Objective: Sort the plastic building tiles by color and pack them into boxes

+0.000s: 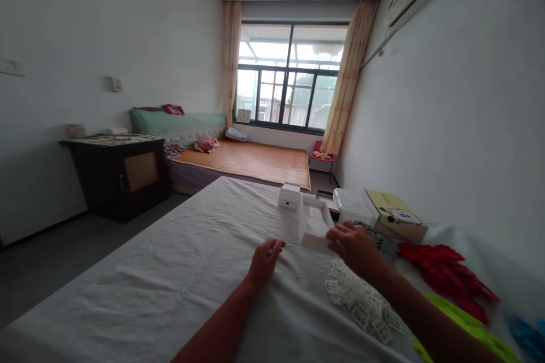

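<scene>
The open white box (303,227) stands on the cloth-covered table (170,261), towards its far right corner; its long axis runs from the table's near edge towards the far one, tipped slightly left at the far end, with one short end facing the window (292,76) and the other the person; its open side faces up, and a pale piece (315,220) lies inside, too plain to identify; the right hand (347,241) has its fingers bent over the box's near right corner, though whether they grip its wall I cannot tell; the left hand (267,258) rests half open left of the box's near end, with nothing visible in it; a small white box (289,197) sits at the far edge, just beyond the open one; a white tub (355,203) and a yellow box (394,212) stand along the right side, their contents hidden; white lattice pieces (361,303) lie loose nearer the person, below the right hand.
</scene>
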`<state>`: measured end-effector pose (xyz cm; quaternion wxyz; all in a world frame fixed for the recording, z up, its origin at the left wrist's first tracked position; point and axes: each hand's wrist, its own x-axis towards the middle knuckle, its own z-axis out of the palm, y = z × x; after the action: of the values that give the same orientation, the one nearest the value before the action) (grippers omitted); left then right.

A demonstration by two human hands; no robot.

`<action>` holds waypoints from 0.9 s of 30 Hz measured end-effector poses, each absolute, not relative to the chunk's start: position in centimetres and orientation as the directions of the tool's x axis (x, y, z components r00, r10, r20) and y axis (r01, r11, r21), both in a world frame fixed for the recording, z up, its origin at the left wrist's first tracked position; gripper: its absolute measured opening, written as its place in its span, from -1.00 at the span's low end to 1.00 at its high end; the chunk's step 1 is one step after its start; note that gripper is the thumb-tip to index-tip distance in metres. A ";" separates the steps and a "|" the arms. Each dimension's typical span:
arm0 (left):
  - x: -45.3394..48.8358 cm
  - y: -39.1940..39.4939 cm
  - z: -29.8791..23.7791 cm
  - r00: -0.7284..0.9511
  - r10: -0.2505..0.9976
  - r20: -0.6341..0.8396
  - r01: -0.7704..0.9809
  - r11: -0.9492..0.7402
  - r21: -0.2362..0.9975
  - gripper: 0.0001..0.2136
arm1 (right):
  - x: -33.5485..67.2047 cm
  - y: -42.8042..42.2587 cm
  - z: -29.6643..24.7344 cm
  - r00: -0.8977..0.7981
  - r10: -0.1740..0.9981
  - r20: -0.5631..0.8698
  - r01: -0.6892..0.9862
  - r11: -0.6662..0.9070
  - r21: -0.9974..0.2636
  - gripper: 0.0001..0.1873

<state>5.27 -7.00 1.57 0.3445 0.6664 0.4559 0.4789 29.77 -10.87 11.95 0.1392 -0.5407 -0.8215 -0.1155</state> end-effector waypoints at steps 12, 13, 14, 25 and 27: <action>5.1 -11.4 8.1 0.587 0.667 0.458 0.073 -0.607 0.791 -0.74 | 29.5 -25.1 2.7 -0.463 0.771 0.436 0.809 0.569 -0.147 -0.87; 5.5 -12.2 9.0 0.679 0.600 0.422 0.057 -0.617 0.785 -0.74 | 29.6 -25.2 2.1 -0.420 0.778 0.467 0.811 0.552 -0.192 -0.81; 5.9 -12.9 9.8 0.751 0.532 0.392 0.047 -0.634 0.772 -0.73 | 29.9 -25.3 1.5 -0.374 0.780 0.501 0.807 0.540 -0.239 -0.75; 10.2 -15.8 10.1 0.921 0.380 0.080 0.327 -0.871 0.367 -0.50 | 30.5 -25.5 0.5 -0.273 0.845 0.460 0.703 0.502 -0.504 -0.60; 10.5 -16.0 10.4 0.922 0.379 0.079 0.324 -0.867 0.379 -0.54 | 30.4 -25.6 0.6 -0.273 0.844 0.462 0.709 0.501 -0.497 -0.69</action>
<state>10.46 -16.05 10.37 0.1823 0.9632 0.1826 0.0757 30.45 -25.57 0.58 0.3509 -0.4900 -0.7921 0.0963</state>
